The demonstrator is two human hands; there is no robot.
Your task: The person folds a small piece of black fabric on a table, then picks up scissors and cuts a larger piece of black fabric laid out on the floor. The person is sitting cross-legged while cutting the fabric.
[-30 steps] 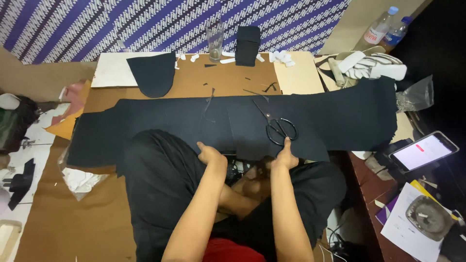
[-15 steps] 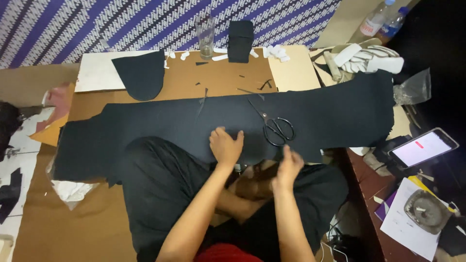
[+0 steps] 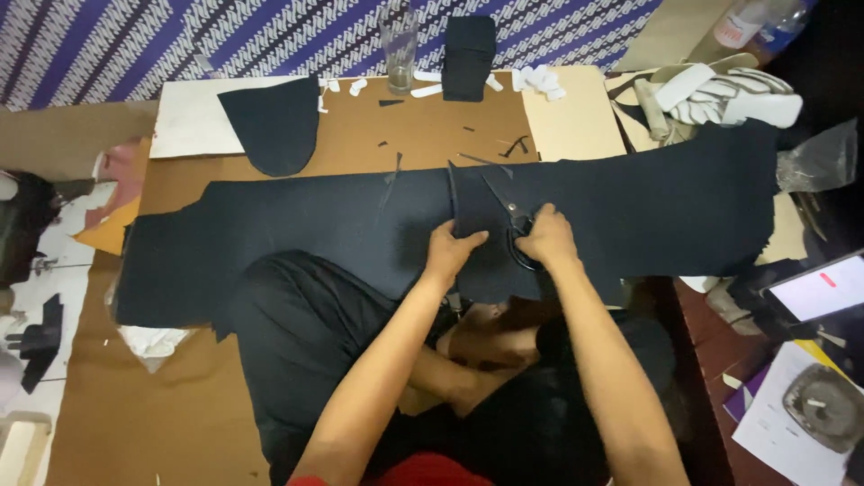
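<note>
The right hand (image 3: 546, 238) grips the scissors (image 3: 520, 236), blades pointing away along a cut in the black fabric (image 3: 297, 225). The left hand (image 3: 450, 252), just left of the scissors, pinches the fabric's cut edge, seemingly to keep it taut. A drinking glass (image 3: 399, 45) stands well beyond the scissors.

A long sheet of fabric (image 3: 270, 243) is spread across the brown board (image 3: 423, 135), its near edge draped over the person's lap. The left hand (image 3: 453, 250) and right hand (image 3: 546, 238) are set side by side on it, with scissors (image 3: 519, 236) under the right. Behind the sheet, a curved cut piece (image 3: 270, 126) is laid to the left, a glass (image 3: 399, 45) and a stack of pieces (image 3: 468, 56) farther back.
</note>
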